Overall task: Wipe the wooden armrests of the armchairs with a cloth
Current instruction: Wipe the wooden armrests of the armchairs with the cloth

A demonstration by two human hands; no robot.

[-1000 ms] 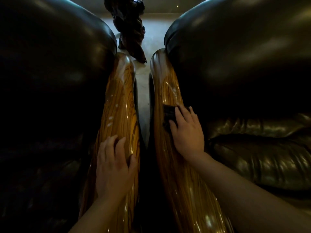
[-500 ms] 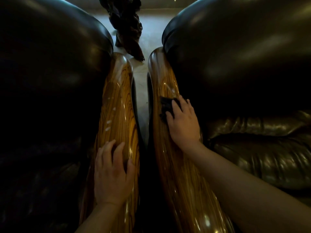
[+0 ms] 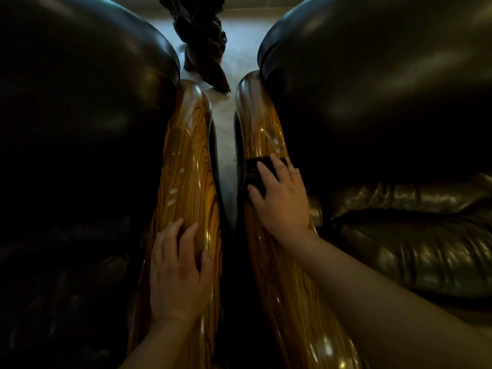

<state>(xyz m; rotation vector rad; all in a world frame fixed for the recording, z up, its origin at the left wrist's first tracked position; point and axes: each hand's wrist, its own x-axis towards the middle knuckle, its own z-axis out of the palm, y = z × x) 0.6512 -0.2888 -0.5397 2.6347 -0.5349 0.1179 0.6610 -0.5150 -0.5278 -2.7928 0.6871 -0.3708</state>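
Two glossy striped wooden armrests run side by side away from me. On the right armrest (image 3: pixel 262 123) my right hand (image 3: pixel 283 198) presses a dark cloth (image 3: pixel 254 173) flat against the wood; the cloth shows past my fingertips and is mostly hidden under the palm. My left hand (image 3: pixel 179 272) lies flat on the left armrest (image 3: pixel 190 161) with its fingers spread and nothing in it. Small pale spots dot the left armrest ahead of that hand.
Dark leather cushions bulge on both sides: the left armchair (image 3: pixel 80 129) and the right armchair (image 3: pixel 372 102). A narrow gap of pale floor (image 3: pixel 226 145) separates the armrests. A dark gnarled wooden piece (image 3: pixel 199 41) stands on the floor beyond them.
My right hand slid the cloth farther up the right armrest, away from me, over the last second. My left hand stayed flat on the left armrest.
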